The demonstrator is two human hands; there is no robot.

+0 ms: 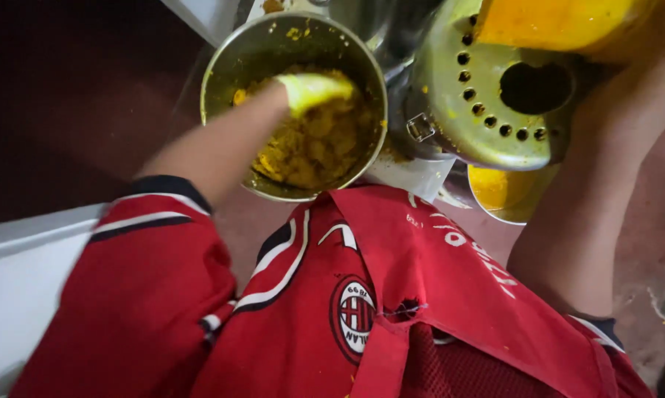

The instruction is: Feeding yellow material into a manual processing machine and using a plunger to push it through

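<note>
Looking straight down over a red jersey and red apron point(450, 295), and the left hand point(310, 90) is right inside the metal pot point(225, 55). It wears a yellow-stained glove and sits on top of the chunky yellow mash point(310, 151) that fills the pot; the hand is blurred, so whether the fingers are curled around a lump or lying flat on it, I cannot tell. The bare forearm runs up from the striped red sleeve point(148, 221) and crosses the pot's near-left rim.

Over on the right, the right arm point(590, 191) stretches up past a round perforated metal disc point(487, 103), tilted towards the camera, with a ring of small holes and one large hole near its middle. It stands just beside the pot, almost touching its right rim. The right hand itself is out of the picture at the top right corner, near a yellow object point(554, 22). Below the disc, a small bowl of yellow stuff point(502, 193) peeks out. A white surface point(413, 175) shows under the pot's near edge.
</note>
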